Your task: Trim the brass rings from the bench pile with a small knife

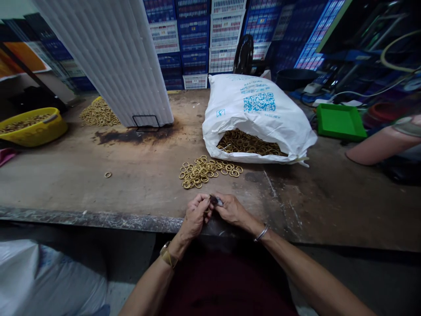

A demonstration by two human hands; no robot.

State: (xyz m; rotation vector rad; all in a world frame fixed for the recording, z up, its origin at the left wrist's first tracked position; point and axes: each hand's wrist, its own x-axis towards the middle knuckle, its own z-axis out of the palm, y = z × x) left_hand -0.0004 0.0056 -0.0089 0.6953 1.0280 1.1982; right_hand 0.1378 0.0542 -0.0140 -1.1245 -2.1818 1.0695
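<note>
My left hand [196, 216] and my right hand [233, 209] meet at the near edge of the worn workbench [98, 175]. Both are closed in a pinch on a small dark tool or part [216, 201] held between them; I cannot make out exactly what it is. Just beyond the hands lies a small pile of brass rings [205, 170]. Behind that pile a white sack [259, 114] lies on its side, its open mouth full of more brass rings [246, 144]. One single ring [108, 174] lies alone to the left.
A yellow basin of rings [33, 127] sits far left, with another ring heap [98, 113] beside a white corrugated panel [115, 57]. A green tray [340, 121] and another person's arm [381, 145] are at the right. Stacked crates [210, 39] line the back.
</note>
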